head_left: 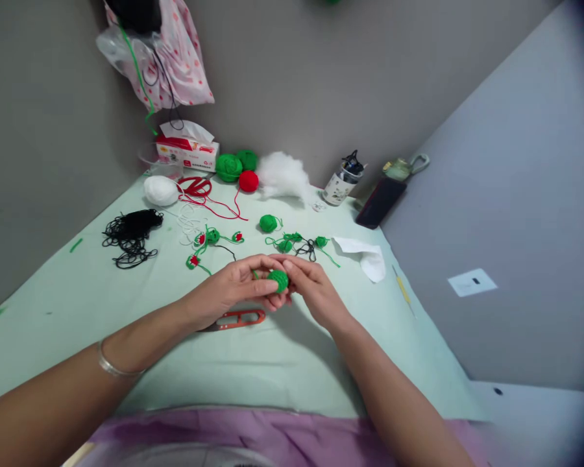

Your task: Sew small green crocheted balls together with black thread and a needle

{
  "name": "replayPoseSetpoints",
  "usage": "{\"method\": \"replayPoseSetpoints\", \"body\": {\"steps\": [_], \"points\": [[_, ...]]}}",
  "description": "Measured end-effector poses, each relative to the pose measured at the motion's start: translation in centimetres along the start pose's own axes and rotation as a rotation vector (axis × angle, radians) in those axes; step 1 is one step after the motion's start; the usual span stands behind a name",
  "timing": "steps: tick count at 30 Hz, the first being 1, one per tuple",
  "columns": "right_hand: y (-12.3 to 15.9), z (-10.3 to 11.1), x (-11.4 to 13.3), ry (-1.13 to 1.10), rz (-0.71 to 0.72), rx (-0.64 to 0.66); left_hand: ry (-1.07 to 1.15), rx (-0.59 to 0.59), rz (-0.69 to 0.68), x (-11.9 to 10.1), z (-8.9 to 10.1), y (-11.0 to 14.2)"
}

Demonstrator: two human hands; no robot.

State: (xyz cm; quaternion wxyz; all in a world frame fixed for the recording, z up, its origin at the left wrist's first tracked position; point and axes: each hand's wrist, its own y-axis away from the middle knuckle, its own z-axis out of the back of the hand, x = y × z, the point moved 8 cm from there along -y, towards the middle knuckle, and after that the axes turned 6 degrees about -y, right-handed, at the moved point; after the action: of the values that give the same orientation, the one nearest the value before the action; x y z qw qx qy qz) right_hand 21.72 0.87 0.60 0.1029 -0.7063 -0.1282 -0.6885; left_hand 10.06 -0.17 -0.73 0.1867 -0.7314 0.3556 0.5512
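Note:
A small, rounded green crocheted piece (278, 280) sits between the thumb and fingers of my left hand (246, 285). My right hand (316, 288) meets it from the right, with thumb and forefinger pinched together at the left fingertips. Whatever lies in that pinch is too small to make out. Under the left hand, orange-handled thread snips (241, 318) lie on the table, partly covered by the wrist. Just beyond the hands are small green crocheted pieces with red-and-white parts (213, 235) and more green pieces with loose yarn ends (285, 246).
Black yarn (133, 233) lies tangled at left, near a white yarn ball (160, 191). Along the wall stand a tissue box (194, 155), green yarn balls (229, 167), a red ball (248, 181), white stuffing (283, 176), a pen jar (340, 185) and a phone (382, 202). A yellow-handled hook (403, 290) rests at right.

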Motion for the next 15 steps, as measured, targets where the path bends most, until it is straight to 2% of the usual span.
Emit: {"method": "replayPoseSetpoints", "body": {"steps": [2, 5, 8, 11, 15], "points": [[0.1, -0.4, -0.2, 0.001, -0.052, 0.109, 0.046, 0.011, -0.020, -0.4, 0.0, -0.1], [0.5, 0.6, -0.2, 0.096, -0.116, 0.253, 0.105, -0.048, -0.021, -0.6, 0.7, -0.2], [0.8, 1.3, 0.1, 0.065, -0.141, 0.334, 0.128, -0.085, -0.006, -0.5, 1.1, -0.1], [0.9, 1.1, 0.2, -0.194, -0.170, 0.309, 0.163, -0.030, 0.027, -0.2, 0.6, 0.0], [0.9, 0.3, 0.0, -0.465, -0.213, 0.195, 0.172, -0.005, -0.001, -0.3, 0.3, 0.1]]}}
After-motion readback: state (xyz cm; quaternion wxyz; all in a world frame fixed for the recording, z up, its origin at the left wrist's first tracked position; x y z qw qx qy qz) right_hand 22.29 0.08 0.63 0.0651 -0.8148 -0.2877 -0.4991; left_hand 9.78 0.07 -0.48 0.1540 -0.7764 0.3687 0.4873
